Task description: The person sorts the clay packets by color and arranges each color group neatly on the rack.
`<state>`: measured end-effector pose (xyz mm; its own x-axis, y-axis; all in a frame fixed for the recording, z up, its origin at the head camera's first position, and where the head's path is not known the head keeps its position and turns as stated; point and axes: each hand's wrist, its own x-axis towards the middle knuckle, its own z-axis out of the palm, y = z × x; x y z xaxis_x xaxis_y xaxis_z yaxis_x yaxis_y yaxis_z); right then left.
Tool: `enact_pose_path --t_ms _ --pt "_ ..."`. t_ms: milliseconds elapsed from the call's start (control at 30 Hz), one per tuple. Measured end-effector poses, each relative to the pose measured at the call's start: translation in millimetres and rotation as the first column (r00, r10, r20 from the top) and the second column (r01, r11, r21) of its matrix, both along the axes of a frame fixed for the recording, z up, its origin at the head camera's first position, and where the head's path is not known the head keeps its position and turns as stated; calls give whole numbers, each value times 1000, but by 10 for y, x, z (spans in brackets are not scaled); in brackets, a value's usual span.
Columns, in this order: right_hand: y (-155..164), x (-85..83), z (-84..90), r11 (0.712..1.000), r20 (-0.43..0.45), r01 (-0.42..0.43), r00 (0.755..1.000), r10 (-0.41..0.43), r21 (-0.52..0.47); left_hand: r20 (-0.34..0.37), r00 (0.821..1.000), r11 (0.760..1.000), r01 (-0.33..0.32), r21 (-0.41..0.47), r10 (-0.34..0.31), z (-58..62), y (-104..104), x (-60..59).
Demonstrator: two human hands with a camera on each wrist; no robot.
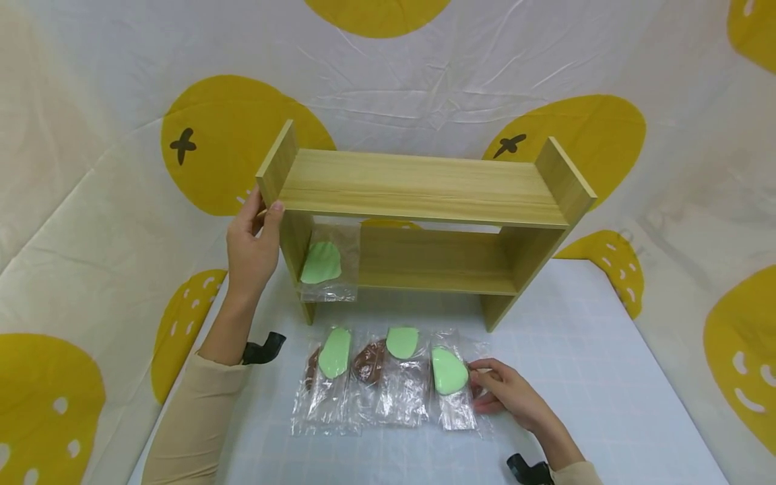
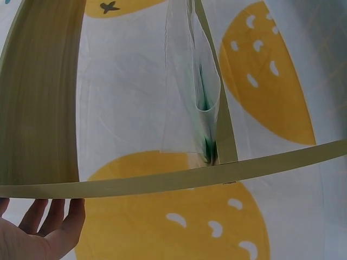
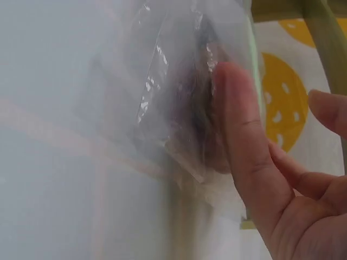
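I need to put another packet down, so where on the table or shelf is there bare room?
The top shelf board is bare, and so is the lower shelf right of the upright packet. Table right of the right hand is free. In front of the shelf it is crowded: three packets.

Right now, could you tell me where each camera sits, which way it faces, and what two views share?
Head: worn high, looking forward and down at the wooden shelf, the packets on the table, both hands and sleeves.
Left wrist: below the shelf's left end, looking up along its boards; only the left hand shows.
Right wrist: low by the table, close on the rightmost packet; right hand fills the corner.
Shared: head and left wrist both show the standing packet on the lower shelf.
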<state>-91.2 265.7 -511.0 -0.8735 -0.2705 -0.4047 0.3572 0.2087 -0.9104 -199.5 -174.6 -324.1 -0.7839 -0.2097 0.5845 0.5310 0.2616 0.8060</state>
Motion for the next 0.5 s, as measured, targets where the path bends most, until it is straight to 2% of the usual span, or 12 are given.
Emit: enact_pose_path --t_ms 167,500 --pt "-8 17 4 999 9 18 1000 -18 -37 7 1000 1000 1 -3 -1 -5 -6 0" --pt "13 30 -46 988 -25 -75 997 72 -136 11 1000 1000 -11 -12 11 -1 -1 -3"
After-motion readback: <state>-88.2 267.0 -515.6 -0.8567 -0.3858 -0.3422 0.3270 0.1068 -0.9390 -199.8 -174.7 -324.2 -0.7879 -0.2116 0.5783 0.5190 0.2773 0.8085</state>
